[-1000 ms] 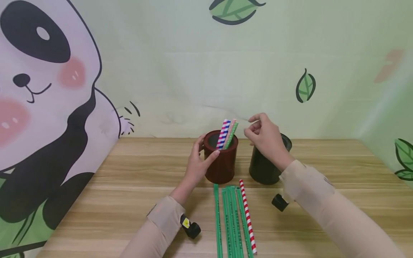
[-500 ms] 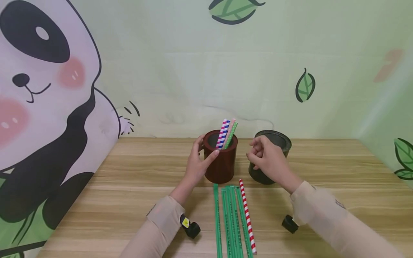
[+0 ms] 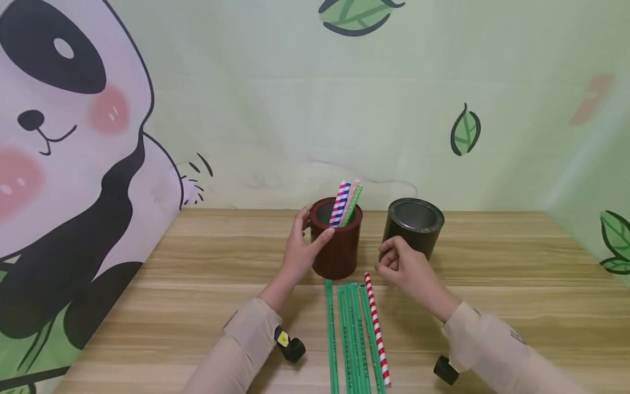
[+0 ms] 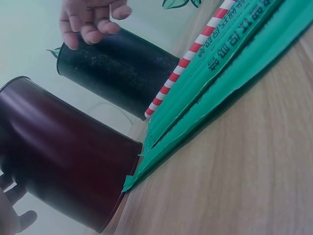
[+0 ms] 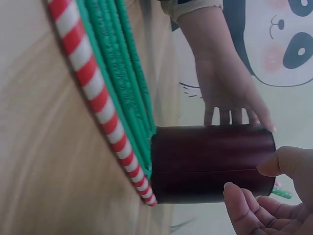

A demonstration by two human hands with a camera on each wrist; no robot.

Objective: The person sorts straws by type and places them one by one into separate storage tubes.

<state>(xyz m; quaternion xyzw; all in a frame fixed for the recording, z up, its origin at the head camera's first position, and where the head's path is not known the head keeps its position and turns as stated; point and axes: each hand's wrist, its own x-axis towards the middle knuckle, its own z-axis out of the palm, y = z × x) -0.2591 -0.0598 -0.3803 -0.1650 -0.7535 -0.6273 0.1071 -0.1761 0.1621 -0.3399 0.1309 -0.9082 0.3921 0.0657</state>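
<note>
My left hand holds a dark red-brown cup, its thumb at the near rim and its fingers around the left side. Several paper straws, striped pink-blue, pink and dotted green, stand in that cup, leaning right. In front of a black cup hovers my right hand, fingers loosely bent, with nothing seen between them. In the right wrist view its thumb and fingertips are apart. On the table below lie a red-and-white striped straw and several green-wrapped straws.
The wooden table meets a pale green backdrop printed with a panda and leaves. A small black camera sits on each wrist, the left one and the right one.
My right hand has come down from beside the straw tops, past the black cup's rim, to low in front of it. The left hand and the brown cup have stayed put.
</note>
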